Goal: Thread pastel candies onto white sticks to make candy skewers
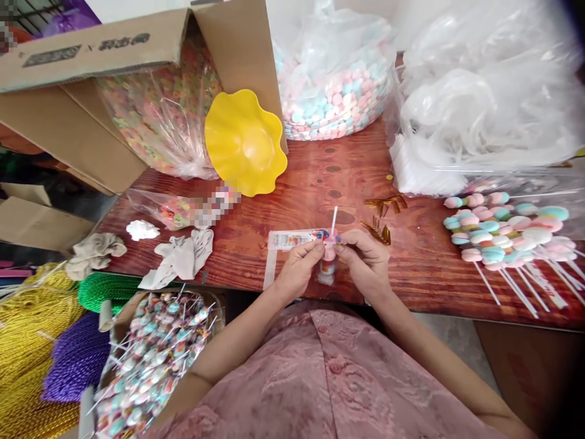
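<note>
Presently, the wrapped candy [328,266] is over the surface [301,204], near its front edge, with the white stick [335,219] pointing away from the body, probably to leave the neck reachable. The left hand [299,265] and right hand [366,259] each have the grip closed there, pinching (for steadiness, it seems). Gold ties [378,233] lie just beyond the right hand, perhaps for quick reach.

Single head-worn view, looking from above the near edge of the bench [304,167], facing forward and down across it, fairly close over left hand [298,263] and right hand [369,261], wearer's pink top [340,378] on the bench's near side
</note>
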Motion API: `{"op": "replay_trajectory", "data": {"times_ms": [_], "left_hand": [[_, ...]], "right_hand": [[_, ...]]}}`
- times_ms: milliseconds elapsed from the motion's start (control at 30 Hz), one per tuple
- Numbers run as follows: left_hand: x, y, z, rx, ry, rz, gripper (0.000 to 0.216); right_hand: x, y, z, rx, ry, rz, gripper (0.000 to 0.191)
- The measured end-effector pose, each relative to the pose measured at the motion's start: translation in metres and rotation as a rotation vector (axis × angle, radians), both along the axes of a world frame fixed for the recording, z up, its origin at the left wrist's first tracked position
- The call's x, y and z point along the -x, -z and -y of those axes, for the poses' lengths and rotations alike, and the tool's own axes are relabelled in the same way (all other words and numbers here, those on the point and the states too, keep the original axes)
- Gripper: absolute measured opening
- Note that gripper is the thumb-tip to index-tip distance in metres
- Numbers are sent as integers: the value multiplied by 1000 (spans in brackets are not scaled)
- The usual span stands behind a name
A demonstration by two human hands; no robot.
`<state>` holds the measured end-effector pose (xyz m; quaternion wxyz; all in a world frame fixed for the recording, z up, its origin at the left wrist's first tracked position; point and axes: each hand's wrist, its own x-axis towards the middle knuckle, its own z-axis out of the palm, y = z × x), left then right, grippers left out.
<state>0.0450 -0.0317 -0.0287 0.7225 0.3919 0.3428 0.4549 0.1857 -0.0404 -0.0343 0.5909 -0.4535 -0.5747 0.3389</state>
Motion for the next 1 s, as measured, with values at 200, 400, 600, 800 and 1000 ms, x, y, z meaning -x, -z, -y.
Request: {"op": "replay_trajectory", "data": {"times_ms": [200, 400, 600, 800, 1000], "left_hand": [[7, 9, 4, -116, 31, -126, 38], [3, -1, 7, -215, 192, -256, 46], [-2, 5, 6, 76, 140, -86, 48], [21, 3, -4, 258, 617, 24, 49], [30, -6, -4, 79, 893, -233, 43]], "right_hand": [[11, 6, 6, -113, 100, 53, 8], [20, 12, 12, -89, 225, 70, 12], [3, 13, 5, -246, 280, 171, 16], [-48, -8, -2, -783, -242, 1094, 34], [-44, -15, 8, -697, -315, 1179, 22]]}}
